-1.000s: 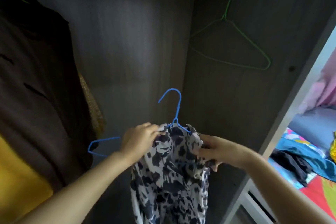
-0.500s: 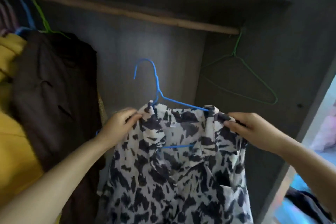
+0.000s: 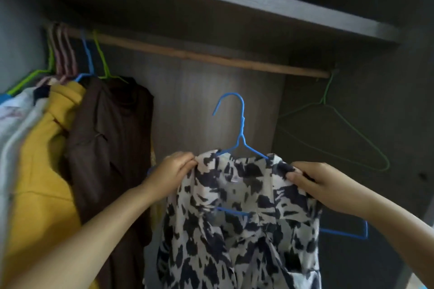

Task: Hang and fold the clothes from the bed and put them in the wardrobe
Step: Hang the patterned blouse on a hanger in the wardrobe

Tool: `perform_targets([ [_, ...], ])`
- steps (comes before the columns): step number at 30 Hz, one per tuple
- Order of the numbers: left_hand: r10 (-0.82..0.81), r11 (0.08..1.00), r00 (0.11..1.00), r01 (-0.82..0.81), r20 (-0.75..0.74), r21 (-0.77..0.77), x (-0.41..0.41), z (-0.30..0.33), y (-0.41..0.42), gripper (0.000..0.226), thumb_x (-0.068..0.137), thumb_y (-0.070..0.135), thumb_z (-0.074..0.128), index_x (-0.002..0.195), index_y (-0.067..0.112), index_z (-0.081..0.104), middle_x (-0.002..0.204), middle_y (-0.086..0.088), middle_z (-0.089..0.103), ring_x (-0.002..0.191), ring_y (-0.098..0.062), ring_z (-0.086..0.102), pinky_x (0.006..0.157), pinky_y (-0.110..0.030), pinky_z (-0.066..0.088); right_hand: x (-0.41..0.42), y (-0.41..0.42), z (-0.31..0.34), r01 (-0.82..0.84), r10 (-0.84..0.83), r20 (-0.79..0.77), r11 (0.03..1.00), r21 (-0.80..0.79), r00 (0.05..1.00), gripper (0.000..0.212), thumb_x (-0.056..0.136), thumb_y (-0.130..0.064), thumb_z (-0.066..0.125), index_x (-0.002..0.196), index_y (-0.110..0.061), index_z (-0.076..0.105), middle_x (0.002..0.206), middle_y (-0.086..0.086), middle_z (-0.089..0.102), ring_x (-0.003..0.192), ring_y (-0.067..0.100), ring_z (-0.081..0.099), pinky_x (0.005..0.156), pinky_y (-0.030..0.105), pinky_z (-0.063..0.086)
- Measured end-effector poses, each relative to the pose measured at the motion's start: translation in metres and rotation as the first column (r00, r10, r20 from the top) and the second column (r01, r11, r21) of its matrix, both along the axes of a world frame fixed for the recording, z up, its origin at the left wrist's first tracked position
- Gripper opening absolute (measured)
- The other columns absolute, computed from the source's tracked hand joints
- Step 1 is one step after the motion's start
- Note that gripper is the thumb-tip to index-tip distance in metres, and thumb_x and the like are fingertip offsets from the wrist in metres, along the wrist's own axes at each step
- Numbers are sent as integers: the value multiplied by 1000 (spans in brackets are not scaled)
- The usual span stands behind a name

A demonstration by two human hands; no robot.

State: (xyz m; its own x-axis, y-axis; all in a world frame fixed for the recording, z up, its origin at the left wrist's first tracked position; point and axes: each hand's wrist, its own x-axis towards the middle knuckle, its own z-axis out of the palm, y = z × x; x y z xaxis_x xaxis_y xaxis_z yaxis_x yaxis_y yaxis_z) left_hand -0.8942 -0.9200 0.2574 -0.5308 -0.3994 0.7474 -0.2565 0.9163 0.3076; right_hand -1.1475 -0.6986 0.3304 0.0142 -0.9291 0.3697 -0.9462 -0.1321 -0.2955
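Wardrobe rail bkgd, both hands pinch shirt, hanger hook prob. upright.

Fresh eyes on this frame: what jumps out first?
The black-and-white patterned garment at centre, draped on a blue hanger, with the left hand and right hand pinching its shoulders below the wooden rail. To the left, a yellow top and a brown top hang on the rail. An empty green hanger hangs at the rail's right end.
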Motion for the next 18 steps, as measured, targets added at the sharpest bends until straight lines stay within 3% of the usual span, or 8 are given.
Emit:
perform_targets([
  [2, 75, 997, 997, -75, -27, -20, 12, 1, -16, 36, 96, 25, 41, 73, 1, 55, 71, -5, 53, 72, -15, 50, 66, -30, 35, -2, -1, 2, -52, 50, 148, 999, 13, 988, 32, 96, -30, 50, 69, -13, 48, 60, -10, 49, 58, 3, 44, 56, 22, 37],
  [5, 75, 981, 990, -52, -119, 186, 15, 8, -37, 23, 94, 5, 48, 73, 2, 55, 71, -6, 54, 71, -30, 57, 62, -27, 34, 4, -12, 5, -132, 127, 231, 991, 7, 965, 31, 94, -31, 50, 67, -15, 48, 61, -8, 45, 61, 5, 42, 56, 23, 35],
  [7, 112, 944, 962, -24, -248, 330, 15, 17, -54, 27, 93, 13, 47, 68, 12, 56, 67, -6, 55, 68, -38, 57, 57, -24, 35, 8, -20, 8, -145, 143, 272, 989, -14, 952, 31, 89, -41, 50, 70, -17, 53, 63, -6, 49, 62, 4, 45, 57, 23, 39],
  [10, 224, 816, 915, 13, -337, 578, 14, 38, -77, 27, 93, 27, 45, 68, 28, 54, 96, -18, 63, 100, -38, 58, 74, -31, 47, 18, -35, 14, -127, 143, 283, 989, -73, 948, 35, 86, -50, 48, 77, -19, 60, 69, -2, 55, 66, 7, 52, 64, 32, 45],
  [13, 227, 772, 915, 40, -334, 634, 6, 56, -80, 17, 97, 36, 44, 105, 33, 58, 131, -7, 53, 124, -26, 49, 97, -39, 44, 45, -67, 27, -84, 137, 360, 984, -159, 923, 36, 89, -48, 48, 76, -17, 62, 63, -3, 56, 57, 3, 49, 51, 23, 38],
  [15, 188, 792, 930, 47, -316, 609, -2, 66, -78, 40, 100, 24, 43, 140, 21, 41, 143, -4, 42, 134, -24, 39, 108, -38, 36, 68, -96, 41, -73, 136, 353, 980, -187, 926, 36, 96, -37, 49, 79, -9, 64, 62, 7, 57, 55, 8, 47, 52, 24, 34],
  [16, 159, 801, 936, 64, -315, 596, -5, 69, -75, 45, 102, 23, 40, 147, 18, 33, 147, -1, 37, 139, -22, 33, 114, -37, 30, 82, -110, 49, -68, 136, 323, 975, -213, 937, 37, 98, -31, 49, 79, -4, 63, 63, 12, 56, 57, 11, 47, 55, 27, 33],
  [18, 96, 768, 924, 167, -370, 618, -1, 77, -65, 49, 103, 39, 32, 148, 21, 31, 148, 6, 34, 140, -16, 29, 118, -34, 21, 114, -137, 63, -83, 170, 286, 953, -293, 943, 37, 99, -21, 47, 68, -6, 59, 56, 4, 56, 57, 5, 46, 56, 28, 34],
])
